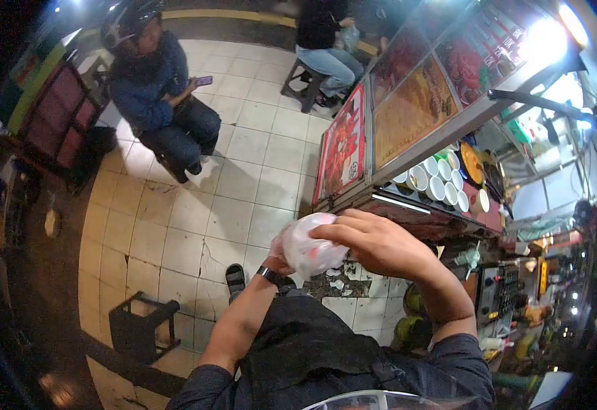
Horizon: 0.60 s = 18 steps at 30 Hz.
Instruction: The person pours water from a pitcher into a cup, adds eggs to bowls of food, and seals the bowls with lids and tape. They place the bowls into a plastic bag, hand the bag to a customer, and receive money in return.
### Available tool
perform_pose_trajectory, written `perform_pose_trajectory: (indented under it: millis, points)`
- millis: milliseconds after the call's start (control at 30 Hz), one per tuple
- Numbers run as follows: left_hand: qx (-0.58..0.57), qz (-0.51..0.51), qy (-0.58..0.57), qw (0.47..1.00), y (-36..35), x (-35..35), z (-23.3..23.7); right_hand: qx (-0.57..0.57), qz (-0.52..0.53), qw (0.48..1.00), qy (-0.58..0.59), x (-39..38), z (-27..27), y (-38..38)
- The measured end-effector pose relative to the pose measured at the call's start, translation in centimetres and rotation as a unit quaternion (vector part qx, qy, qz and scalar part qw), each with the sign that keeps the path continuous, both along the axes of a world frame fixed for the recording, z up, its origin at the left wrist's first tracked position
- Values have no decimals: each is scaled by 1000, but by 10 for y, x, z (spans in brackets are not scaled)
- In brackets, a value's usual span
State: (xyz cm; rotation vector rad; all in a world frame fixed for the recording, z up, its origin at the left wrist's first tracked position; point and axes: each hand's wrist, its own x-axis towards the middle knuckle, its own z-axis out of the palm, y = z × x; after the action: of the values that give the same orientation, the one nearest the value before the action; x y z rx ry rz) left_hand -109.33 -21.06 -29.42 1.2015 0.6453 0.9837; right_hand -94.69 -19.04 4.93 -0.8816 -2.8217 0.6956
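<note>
A whitish, translucent plastic bag (313,247) is held in front of my body, with something pinkish-red showing through it; its contents cannot be made out. My left hand (279,251), with a dark watch on the wrist, supports the bag from its left side, and most of the fingers are hidden behind the plastic. From the right, my right hand (373,236) reaches over the bag, fingers bent and closed against its upper edge.
A food stall (360,188) with a lit menu panel stands ahead on the right, several white cups (442,184) on its counter. A helmeted person (151,102) sits holding a phone (203,80). Another seated person (326,48) is beyond. A dark stool (143,328) is at lower left.
</note>
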Motion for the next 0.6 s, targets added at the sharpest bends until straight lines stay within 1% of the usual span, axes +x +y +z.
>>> perform_pose_trajectory:
  millis: [33,67,100,133,167,200,233,267,300,367,400,500,533,600]
  points:
    - [-127,-81,-158,976,19,-3,20,-17,-30,999,-4,0,0,4]
    - [-255,-155,-310,903,32,-1,27,-13,-72,997,-5,2,-1,5]
    - [-369,-189,-379,827,41,1,25,-35,-119,992,-10,-1,5,5]
    - [-475,-218,-435,734,49,1,23,-55,-168,984,-13,-5,12,6]
    - [-478,-228,-419,737,56,0,22,-41,-189,981,17,-2,8,9]
    - [-484,-237,-414,733,62,3,19,-61,-227,971,31,-3,11,10]
    - [-472,-247,-398,747,67,9,16,-39,-243,968,43,0,8,11]
    - [-455,-257,-384,761,76,14,23,-14,-256,965,54,5,5,14]
    - [-445,-271,-410,749,79,16,29,-12,-263,963,51,9,4,17]
    - [-457,-281,-416,734,86,25,41,-37,-306,948,79,17,4,22]
    - [-466,-284,-423,723,92,31,44,-35,-311,947,78,22,4,24]
    - [-471,-294,-431,711,98,45,49,-43,-316,940,123,36,6,32]
    - [-464,-297,-428,717,101,51,50,-63,-339,930,126,39,11,34]
    - [-469,-300,-390,734,107,68,47,-68,-340,928,137,51,23,41]
